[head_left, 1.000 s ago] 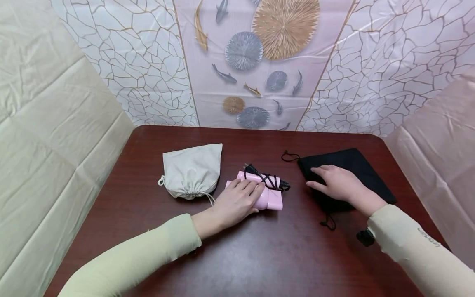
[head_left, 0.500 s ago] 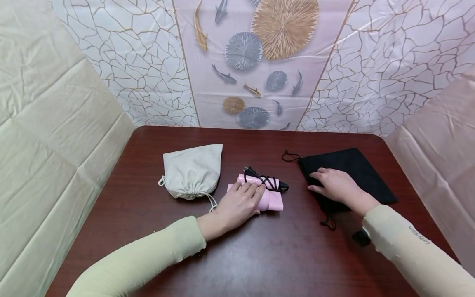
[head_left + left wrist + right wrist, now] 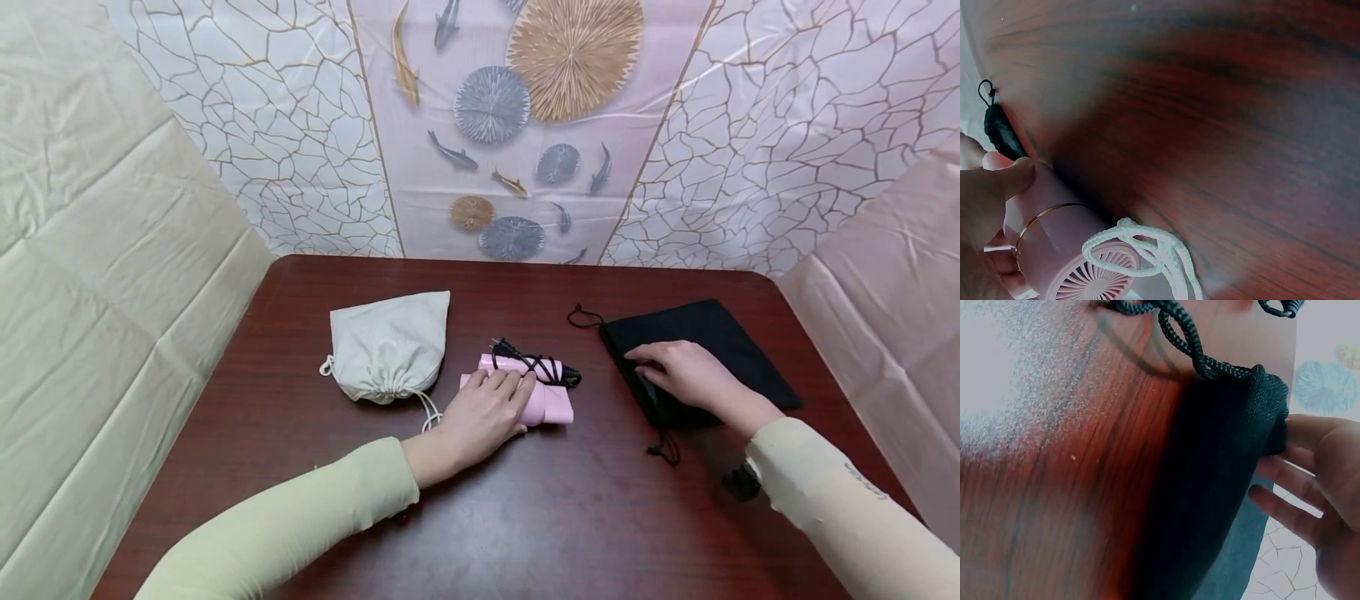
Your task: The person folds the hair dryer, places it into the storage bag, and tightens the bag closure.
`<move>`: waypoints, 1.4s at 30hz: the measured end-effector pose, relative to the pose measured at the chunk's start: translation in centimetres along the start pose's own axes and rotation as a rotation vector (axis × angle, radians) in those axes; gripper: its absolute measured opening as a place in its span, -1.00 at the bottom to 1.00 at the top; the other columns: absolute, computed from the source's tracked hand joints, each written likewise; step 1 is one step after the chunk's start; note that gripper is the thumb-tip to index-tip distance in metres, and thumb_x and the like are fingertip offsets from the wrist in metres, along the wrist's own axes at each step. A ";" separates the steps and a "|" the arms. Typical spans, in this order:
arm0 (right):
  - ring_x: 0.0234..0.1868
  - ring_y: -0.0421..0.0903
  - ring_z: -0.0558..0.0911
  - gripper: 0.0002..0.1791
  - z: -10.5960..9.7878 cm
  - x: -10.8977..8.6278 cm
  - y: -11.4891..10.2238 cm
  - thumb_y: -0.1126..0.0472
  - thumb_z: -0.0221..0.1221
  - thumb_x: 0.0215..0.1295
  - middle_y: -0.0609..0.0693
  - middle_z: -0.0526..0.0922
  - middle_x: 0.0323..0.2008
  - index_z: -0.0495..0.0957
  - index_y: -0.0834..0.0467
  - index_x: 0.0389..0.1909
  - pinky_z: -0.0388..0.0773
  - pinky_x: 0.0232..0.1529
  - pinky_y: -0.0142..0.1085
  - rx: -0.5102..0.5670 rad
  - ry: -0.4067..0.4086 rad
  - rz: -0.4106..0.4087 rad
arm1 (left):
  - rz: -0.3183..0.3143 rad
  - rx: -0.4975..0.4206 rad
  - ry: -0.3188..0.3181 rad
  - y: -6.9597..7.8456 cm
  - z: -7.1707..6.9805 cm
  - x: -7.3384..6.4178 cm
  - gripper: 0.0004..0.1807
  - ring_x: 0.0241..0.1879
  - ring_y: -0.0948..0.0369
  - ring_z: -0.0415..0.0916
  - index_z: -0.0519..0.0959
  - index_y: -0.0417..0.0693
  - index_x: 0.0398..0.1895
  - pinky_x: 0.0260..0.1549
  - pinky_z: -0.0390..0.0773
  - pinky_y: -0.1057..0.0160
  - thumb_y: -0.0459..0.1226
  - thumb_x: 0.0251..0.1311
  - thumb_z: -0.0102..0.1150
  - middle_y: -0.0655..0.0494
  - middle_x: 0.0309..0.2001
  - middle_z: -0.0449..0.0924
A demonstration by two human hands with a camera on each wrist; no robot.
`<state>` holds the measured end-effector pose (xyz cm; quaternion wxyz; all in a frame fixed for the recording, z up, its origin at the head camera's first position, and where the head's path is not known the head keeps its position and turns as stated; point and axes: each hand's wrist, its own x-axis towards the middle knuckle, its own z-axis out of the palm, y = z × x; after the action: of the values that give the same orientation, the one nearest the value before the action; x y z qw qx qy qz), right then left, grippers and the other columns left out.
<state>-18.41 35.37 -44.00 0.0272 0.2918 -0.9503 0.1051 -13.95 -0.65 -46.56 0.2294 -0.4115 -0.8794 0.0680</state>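
A pink hair dryer, its black cord wound round the handle, lies mid-table. My left hand lies over its barrel and grips it. In the left wrist view the thumb presses one side of the barrel, beside the slotted end grille. Over at the right, my right hand pinches the mouth edge of a flat black drawstring bag. In the right wrist view one fingertip is hidden behind the bag's cloth, with other fingers beside it.
An off-white drawstring bag lies left of the hair dryer, its white cord near the grille. Black cord loops stick out from the black bag. Patterned sheeting stands behind the dark red table.
My right thumb has drawn in toward the fingers at the black bag's mouth. Earlier my left hand and the hair dryer shifted slightly toward me; they now stay put.
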 end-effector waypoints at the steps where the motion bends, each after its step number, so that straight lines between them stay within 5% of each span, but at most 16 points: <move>1: -0.06 0.16 0.79 -0.69 -0.1 -0.1 0.0 0.39 0.37 0.35 0.20 0.80 -0.01 0.74 0.26 0.10 0.71 -0.06 0.15 0.006 0.018 -0.004 | -0.001 -0.004 -0.003 0.0 0.0 0.0 -0.15 0.08 0.10 0.64 0.53 -0.10 0.41 0.05 0.62 0.11 0.23 0.21 0.42 0.07 0.11 0.68; 11: -0.09 0.09 0.80 -0.65 -2.5 1.0 -1.5 0.46 0.40 0.26 0.12 0.82 -0.04 0.78 0.16 0.05 0.75 -0.13 0.09 0.005 0.211 -0.106 | -0.030 -0.018 0.001 0.2 0.2 0.0 -0.13 0.04 0.11 0.64 0.54 -0.13 0.38 -0.03 0.63 0.11 0.23 0.16 0.46 0.08 0.07 0.70; 19: -0.23 0.01 0.80 -0.58 -4.1 1.8 -2.4 0.52 0.45 0.08 0.07 0.82 -0.15 0.78 0.17 -0.01 0.74 -0.32 -0.01 -0.053 0.352 -0.283 | -0.064 0.010 -0.001 0.5 0.0 -0.4 -0.11 -0.04 0.11 0.63 0.55 -0.13 0.41 -0.12 0.61 0.10 0.27 0.18 0.41 0.07 0.02 0.68; 27: -0.41 -0.20 0.68 -0.58 -4.9 1.3 -4.1 0.48 0.43 0.09 -0.04 0.79 -0.24 0.78 0.14 0.01 0.67 -0.47 -0.16 -0.093 0.346 -0.345 | -0.052 -0.050 -0.032 -0.1 0.2 -1.0 -0.03 0.08 0.09 0.63 0.46 -0.14 0.50 0.01 0.62 0.07 0.28 0.20 0.41 0.05 0.14 0.66; 42: -0.36 -0.16 0.73 -0.57 -3.8 -0.3 -3.1 0.49 0.46 0.02 -0.02 0.81 -0.22 0.78 0.17 -0.03 0.70 -0.42 -0.12 -0.084 0.350 -0.326 | -0.019 -0.204 -0.101 -3.1 -1.3 -4.1 0.00 0.47 -0.08 0.43 0.30 -0.15 0.62 0.46 0.41 -0.11 0.19 0.28 0.41 -0.13 0.50 0.45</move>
<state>-16.47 33.79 -39.78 0.2202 0.4172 -0.8750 0.1086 -13.25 -5.86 -45.82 0.1423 -0.4203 -0.8962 -0.0036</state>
